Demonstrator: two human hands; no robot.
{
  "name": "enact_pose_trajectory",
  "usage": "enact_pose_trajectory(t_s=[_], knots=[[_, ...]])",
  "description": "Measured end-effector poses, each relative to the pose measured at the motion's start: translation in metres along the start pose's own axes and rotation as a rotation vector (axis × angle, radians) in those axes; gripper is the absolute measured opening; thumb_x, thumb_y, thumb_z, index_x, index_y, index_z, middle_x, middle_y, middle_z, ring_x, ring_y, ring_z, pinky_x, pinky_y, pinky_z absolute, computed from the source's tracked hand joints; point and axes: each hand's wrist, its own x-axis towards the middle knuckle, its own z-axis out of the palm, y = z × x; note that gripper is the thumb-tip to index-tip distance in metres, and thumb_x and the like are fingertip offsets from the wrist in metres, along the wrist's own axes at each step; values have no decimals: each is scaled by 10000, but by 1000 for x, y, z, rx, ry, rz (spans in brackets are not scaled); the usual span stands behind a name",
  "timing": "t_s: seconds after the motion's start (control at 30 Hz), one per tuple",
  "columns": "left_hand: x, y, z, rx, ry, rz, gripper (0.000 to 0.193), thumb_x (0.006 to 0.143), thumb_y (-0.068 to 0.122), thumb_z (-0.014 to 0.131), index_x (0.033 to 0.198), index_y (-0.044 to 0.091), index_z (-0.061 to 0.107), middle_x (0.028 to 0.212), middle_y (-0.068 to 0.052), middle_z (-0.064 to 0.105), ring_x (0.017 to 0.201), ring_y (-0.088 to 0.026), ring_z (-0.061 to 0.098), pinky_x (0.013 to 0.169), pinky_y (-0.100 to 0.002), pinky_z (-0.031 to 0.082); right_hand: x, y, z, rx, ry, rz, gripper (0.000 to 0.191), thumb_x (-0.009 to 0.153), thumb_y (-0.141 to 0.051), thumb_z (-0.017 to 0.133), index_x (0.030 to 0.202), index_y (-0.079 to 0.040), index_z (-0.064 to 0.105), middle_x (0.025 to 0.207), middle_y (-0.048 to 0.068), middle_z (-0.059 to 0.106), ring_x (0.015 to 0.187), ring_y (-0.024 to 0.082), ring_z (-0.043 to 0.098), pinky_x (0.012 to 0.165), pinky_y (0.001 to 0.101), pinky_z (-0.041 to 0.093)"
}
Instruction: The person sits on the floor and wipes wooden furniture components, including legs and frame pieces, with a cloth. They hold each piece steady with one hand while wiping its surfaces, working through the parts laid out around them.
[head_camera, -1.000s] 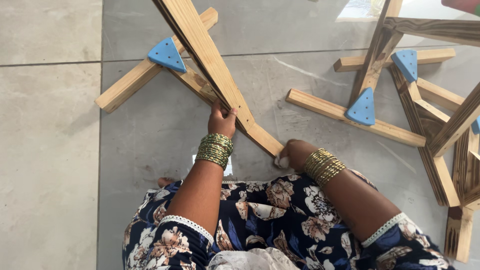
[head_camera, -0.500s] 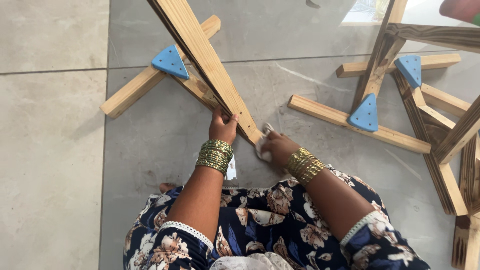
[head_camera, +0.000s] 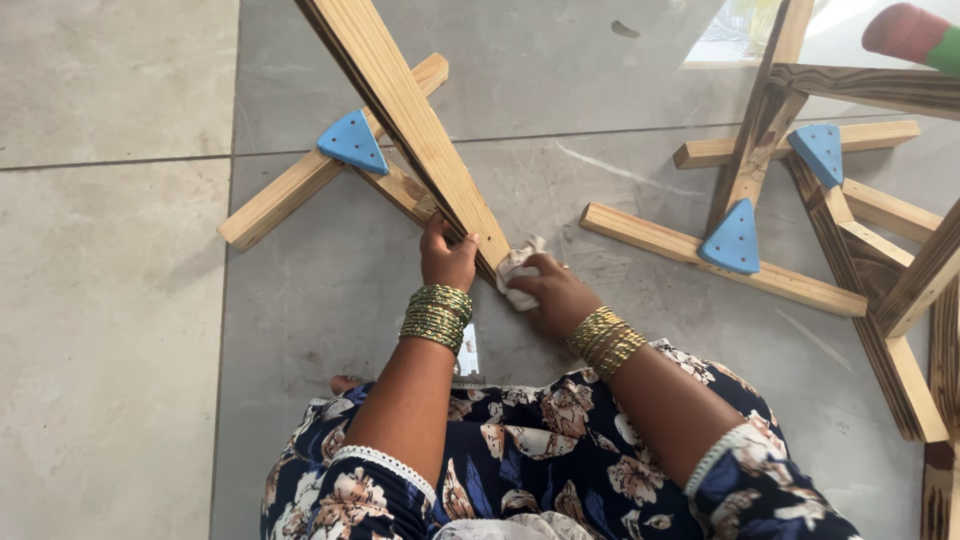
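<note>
- A long wooden slat (head_camera: 405, 120) rose steeply from the floor toward twelve o'clock, its lower end meeting the crossed base pieces (head_camera: 300, 185) of a small frame near the middle of the view.
- The left hand (head_camera: 447, 258) was closed around that lower end, steadying it.
- Just beside it at three o'clock, the right hand (head_camera: 552, 293) was clamped on a crumpled pale cloth (head_camera: 516, 272), pressed to the slat's foot.
- The step looked like wiping the wood, though contact was partly hidden; the next stroke would call for a firm left grip.
- A blue triangular bracket (head_camera: 352, 143) sat at ten o'clock; another wooden frame (head_camera: 780, 240) stood at three o'clock on the grey tiled floor (head_camera: 110, 330).
</note>
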Motion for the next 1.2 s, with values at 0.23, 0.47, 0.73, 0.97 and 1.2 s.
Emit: enact_pose_trajectory(t_s=[0.23,0.47,0.73,0.97,1.2], knots=[[-2,0,-4,-131,-64,-16,567,876,40,697,1410,31,507,1286,-125,567,1160,-223,646,918,-332,626,2,10,19,-127,-289,245,419,787,-115,775,1161,-304,764,1479,14,503,1311,300,542,1122,420,456],[1,-6,-5,-9,-43,25,554,843,69,739,1360,16,548,1215,-119,631,1129,-226,652,930,-340,596,-27,56,-7,-176,-468,298,464,792,-170,774,1230,-318,745,1289,90,660,1181,279,662,1055,384,536],[1,-5,-6,25,-33,52,544,825,92,751,1341,38,584,1169,-102,670,1108,-230,669,955,-358,571,13,3,15,-64,-80,5,470,765,-167,783,1222,-261,724,1438,99,533,1222,347,599,1015,432,501],[3,-2,-8,41,-21,-34,466,782,120,786,1221,51,647,1111,-70,709,1064,-206,684,979,-345,527,-7,26,-2,-268,-536,398,315,871,-248,708,1178,-238,777,1350,60,652,1187,253,664,1063,384,509],[15,-6,-17,8,-78,-86,403,791,201,838,1117,23,683,1020,-62,698,977,-186,651,877,-319,510,-11,35,-11,-39,-281,215,446,805,-179,710,1249,-225,724,1313,131,668,1079,292,708,968,413,561]])
